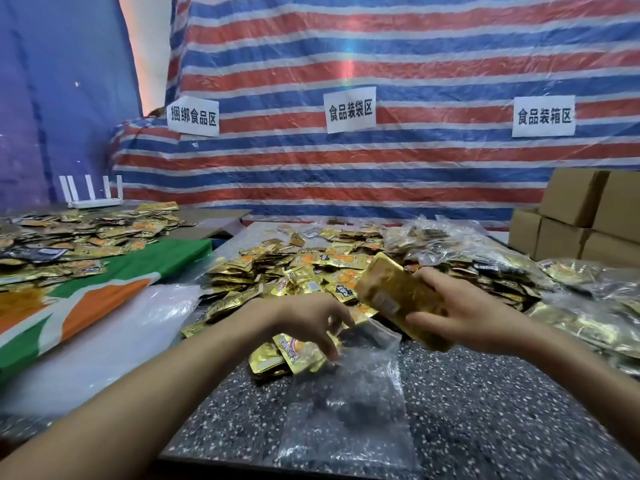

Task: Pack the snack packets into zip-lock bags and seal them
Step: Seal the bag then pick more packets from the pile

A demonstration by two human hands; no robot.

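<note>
My right hand grips a stack of gold snack packets, tilted, just above the mouth of a clear zip-lock bag. The bag lies flat on the speckled dark table, its mouth towards the pile. My left hand pinches the bag's upper edge with curled fingers. A big heap of loose gold and orange packets covers the table beyond my hands, and a few packets lie beside the bag's mouth on the left.
Filled clear bags are piled at the right. Cardboard boxes stand at the back right. More packets lie on the left table, on a green-orange cloth. A stack of clear empty bags sits at left. A striped tarp with paper signs hangs behind.
</note>
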